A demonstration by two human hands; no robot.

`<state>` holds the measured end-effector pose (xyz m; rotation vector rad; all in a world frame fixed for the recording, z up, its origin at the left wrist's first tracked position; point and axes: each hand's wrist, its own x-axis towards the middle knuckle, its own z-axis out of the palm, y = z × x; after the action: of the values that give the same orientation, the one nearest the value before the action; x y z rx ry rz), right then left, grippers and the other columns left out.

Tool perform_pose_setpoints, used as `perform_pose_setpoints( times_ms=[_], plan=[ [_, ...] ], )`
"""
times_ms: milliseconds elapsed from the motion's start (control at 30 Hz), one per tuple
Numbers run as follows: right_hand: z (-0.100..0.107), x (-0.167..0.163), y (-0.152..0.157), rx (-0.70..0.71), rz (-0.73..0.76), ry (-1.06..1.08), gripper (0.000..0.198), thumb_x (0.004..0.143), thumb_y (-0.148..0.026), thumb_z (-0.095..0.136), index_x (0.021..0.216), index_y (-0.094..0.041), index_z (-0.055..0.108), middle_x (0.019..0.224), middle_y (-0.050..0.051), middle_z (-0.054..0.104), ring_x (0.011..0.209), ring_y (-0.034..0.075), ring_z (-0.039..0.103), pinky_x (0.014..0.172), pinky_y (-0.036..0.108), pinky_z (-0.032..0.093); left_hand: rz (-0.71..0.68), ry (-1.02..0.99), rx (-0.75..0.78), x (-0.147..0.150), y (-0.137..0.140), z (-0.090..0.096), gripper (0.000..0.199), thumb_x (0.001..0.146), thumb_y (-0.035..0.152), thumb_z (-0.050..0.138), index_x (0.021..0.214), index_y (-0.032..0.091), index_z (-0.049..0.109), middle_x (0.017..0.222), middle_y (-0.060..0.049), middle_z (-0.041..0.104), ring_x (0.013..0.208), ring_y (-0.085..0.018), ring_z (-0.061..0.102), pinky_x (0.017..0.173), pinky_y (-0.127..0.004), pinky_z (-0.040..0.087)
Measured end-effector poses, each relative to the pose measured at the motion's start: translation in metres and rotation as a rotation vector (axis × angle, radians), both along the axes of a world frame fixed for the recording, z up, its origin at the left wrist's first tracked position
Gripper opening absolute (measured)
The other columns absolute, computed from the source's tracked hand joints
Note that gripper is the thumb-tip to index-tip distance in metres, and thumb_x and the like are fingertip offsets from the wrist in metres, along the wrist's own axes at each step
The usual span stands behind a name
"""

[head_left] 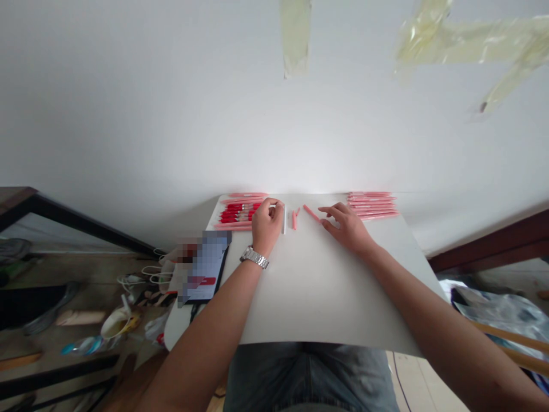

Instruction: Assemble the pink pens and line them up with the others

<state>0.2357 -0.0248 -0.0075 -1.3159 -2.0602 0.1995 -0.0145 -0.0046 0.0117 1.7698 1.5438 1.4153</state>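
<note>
My left hand (268, 220) is curled, fingertips pressed together, at the inner edge of the pen pile; whatever it may hold is hidden. A thin white stick (283, 220), like a pen refill, lies right beside its fingers. Small pink pen parts (294, 220) rest just right of the stick. My right hand (343, 223) has thumb and index finger apart. Close to those fingertips lies a slanted pink pen barrel (311, 213); I cannot tell if they touch it. Red pens (235, 213) lie among pink ones left of my left hand.
Several pink pens (373, 205) form a row at the table's back right. A phone or tablet (210, 269) lies at the left edge of the white table (309, 297). The wall (274, 131) stands directly behind. Cables and a bottle (86, 345) are at floor level, left.
</note>
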Motion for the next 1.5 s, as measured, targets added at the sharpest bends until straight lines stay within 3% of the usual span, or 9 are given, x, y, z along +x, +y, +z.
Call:
perform_pose_setpoints(
  times_ms=[367,733,1200,1500],
  plan=[
    [-0.0087,-0.0009,0.0032,-0.034,-0.073,-0.087,0.035,0.098,-0.038,0.064,0.127,-0.020,0.075,0.109,0.012,0.069,0.094,0.027,0.068,0.086,0.041,0.055,0.004,0.002,-0.008,0.0003,0.0006,-0.0018,0.016,0.095,0.030,0.056,0.085,0.020,0.065,0.061,0.004,0.053,0.053,-0.012,0.045,0.056,-0.027,0.030],
    [-0.0068,-0.0057,0.0020,-0.081,-0.110,-0.127,0.042,0.100,-0.041,0.061,0.135,-0.022,0.071,0.109,0.011,0.068,0.094,0.025,0.068,0.087,0.038,0.053,0.011,0.005,-0.011,0.0010,0.0005,-0.0023,0.016,0.094,0.030,0.056,0.085,0.020,0.065,0.061,0.004,0.052,0.054,-0.012,0.045,0.057,-0.027,0.030],
    [-0.0110,-0.0024,0.0059,-0.033,-0.065,-0.076,0.028,0.102,-0.036,0.057,0.116,-0.023,0.078,0.100,0.009,0.067,0.086,0.022,0.066,0.080,0.036,0.052,-0.005,-0.002,-0.001,0.0008,0.0006,-0.0036,0.017,0.095,0.031,0.056,0.085,0.021,0.064,0.060,0.004,0.050,0.054,-0.013,0.044,0.057,-0.027,0.030],
    [-0.0072,-0.0019,0.0061,-0.024,-0.086,-0.034,0.021,0.098,-0.030,0.061,0.106,-0.019,0.077,0.097,0.009,0.067,0.083,0.022,0.065,0.078,0.035,0.052,-0.010,0.000,-0.004,0.0007,0.0016,-0.0045,0.017,0.096,0.031,0.056,0.085,0.021,0.065,0.064,0.002,0.056,0.056,-0.013,0.048,0.058,-0.027,0.032]
  ],
)
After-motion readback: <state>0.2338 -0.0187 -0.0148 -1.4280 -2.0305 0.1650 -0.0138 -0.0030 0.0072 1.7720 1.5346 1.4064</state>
